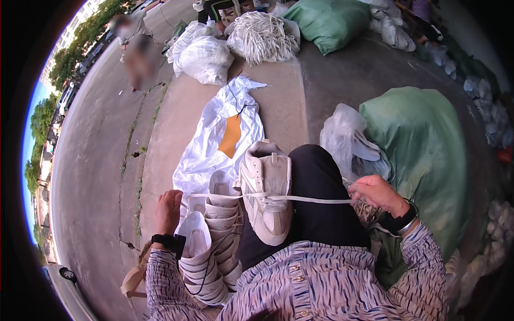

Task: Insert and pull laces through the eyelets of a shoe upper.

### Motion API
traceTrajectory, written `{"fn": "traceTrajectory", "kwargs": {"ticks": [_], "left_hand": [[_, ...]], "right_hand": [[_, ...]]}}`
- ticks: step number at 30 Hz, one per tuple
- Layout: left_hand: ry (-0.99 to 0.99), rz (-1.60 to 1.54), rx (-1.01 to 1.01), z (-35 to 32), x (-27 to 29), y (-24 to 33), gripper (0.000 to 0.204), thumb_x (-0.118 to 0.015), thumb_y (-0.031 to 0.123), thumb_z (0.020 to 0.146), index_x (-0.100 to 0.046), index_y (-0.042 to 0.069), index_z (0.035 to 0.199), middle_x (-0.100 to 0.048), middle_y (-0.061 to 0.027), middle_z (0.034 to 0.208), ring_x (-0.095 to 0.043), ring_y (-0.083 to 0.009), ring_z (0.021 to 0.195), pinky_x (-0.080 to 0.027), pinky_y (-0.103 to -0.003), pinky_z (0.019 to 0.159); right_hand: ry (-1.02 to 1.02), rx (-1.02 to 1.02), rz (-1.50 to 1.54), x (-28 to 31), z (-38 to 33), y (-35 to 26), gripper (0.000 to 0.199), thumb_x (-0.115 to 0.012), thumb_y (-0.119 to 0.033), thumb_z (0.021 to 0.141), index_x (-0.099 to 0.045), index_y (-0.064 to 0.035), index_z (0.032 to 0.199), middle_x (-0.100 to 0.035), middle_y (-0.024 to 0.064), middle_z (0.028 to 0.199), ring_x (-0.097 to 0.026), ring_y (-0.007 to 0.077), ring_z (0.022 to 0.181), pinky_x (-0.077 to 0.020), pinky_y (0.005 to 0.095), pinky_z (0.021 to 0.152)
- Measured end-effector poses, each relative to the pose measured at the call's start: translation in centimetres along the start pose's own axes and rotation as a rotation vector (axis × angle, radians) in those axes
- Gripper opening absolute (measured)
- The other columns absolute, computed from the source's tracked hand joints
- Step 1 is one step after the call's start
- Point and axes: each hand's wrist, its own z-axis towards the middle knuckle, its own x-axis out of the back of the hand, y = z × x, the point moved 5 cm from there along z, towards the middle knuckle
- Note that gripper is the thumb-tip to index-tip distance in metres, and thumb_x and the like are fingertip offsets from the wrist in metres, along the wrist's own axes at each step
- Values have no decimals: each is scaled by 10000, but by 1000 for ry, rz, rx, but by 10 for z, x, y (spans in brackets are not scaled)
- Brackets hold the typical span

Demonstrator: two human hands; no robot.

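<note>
A beige and white sneaker [266, 182] rests on my lap, its toe toward me. A flat white shoelace [310, 200] passes through its lowest eyelets and stretches out sideways. My left hand [168, 212] is closed on the left end of the lace, beside the stacked shoes. On the other side my right hand [379, 193] pinches the right end, near the clear plastic bag. Both lace halves look taut and nearly level. The upper eyelets that show have no lace in them.
Stacked white shoes [195, 242] stand by my left leg. Ahead lies a white sack [211, 128] with an orange patch. A large green sack [423, 144] and a clear plastic bag [348, 134] sit at right. Bundled laces [262, 37] lie farther off; a person [136, 48] is far left.
</note>
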Motion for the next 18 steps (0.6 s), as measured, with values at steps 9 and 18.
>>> {"fn": "traceTrajectory", "kwargs": {"ticks": [9,18], "left_hand": [[-68,-1146,-60,3,-36,154,434,-508,-10,973,-406,15,1394,-653,-92,884,-651,-166,831,-521,-294,782],[-257,-1192,119,-12,-53,168,136,-586,69,974,-650,-30,1043,-666,-50,955,-622,-109,775,-509,-240,727]], "right_hand": [[434,864,-555,-49,1,-93,111,-588,-146,914,-649,-53,917,-624,138,669,-647,342,662,-510,398,648],[156,700,-701,-111,23,-98,83,-613,-110,845,-654,-39,853,-669,157,744,-670,343,705,-526,428,651]]}}
